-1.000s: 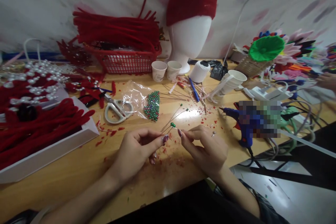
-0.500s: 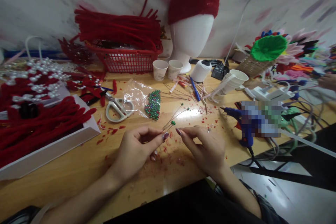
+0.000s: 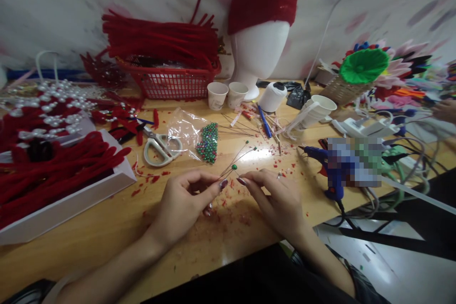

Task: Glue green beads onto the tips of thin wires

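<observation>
My left hand is closed in a pinch on thin wires that slant up to the right. Small green beads sit at their tips; the nearest green bead is just above my fingertips. A short gap to the right, my right hand has its thumb and forefinger pressed together. What they hold, if anything, is too small to make out. Behind the hands lies a clear plastic bag with green and some red beads gathered at its right end.
White-handled scissors lie left of the bag. A blue glue gun stands at right among cables. Behind are paper cups, a thread cone, a blue pen, a red basket and a mannequin head. Another person's hand shows far right.
My right hand has shifted very slightly, its fingertips a little lower beside the bead. My left hand keeps its pinch on the wires, almost still.
</observation>
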The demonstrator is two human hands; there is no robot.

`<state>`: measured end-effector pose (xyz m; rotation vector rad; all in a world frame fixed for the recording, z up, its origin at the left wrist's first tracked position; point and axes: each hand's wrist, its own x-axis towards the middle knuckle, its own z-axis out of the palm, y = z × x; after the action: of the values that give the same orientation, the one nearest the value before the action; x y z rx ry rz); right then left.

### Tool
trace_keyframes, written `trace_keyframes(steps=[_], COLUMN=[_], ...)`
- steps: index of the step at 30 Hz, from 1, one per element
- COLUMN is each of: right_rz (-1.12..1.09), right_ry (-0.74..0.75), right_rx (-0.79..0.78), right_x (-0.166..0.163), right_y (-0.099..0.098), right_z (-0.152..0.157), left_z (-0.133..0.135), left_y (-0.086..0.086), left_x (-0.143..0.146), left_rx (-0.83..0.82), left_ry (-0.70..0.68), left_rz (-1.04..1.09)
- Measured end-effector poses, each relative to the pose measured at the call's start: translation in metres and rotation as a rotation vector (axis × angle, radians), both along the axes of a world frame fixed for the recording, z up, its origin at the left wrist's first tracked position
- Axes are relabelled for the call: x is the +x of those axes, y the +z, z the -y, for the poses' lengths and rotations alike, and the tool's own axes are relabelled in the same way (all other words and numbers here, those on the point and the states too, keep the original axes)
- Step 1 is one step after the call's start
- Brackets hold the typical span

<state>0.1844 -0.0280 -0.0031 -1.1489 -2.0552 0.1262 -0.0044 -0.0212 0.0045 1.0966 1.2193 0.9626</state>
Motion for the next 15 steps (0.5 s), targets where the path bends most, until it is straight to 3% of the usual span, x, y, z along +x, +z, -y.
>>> trace_keyframes(steps=[15], right_rz=[0.161], right_ry=[-0.050], right_rx=[0.139], right_x=[0.0076], right_y=[0.0003], right_z=[0.0005], left_z=[0.0003], left_y=[0.0065], left_x=[0.0024], left_rx=[-0.087], left_ry=[0.003], left_rz=[0.043])
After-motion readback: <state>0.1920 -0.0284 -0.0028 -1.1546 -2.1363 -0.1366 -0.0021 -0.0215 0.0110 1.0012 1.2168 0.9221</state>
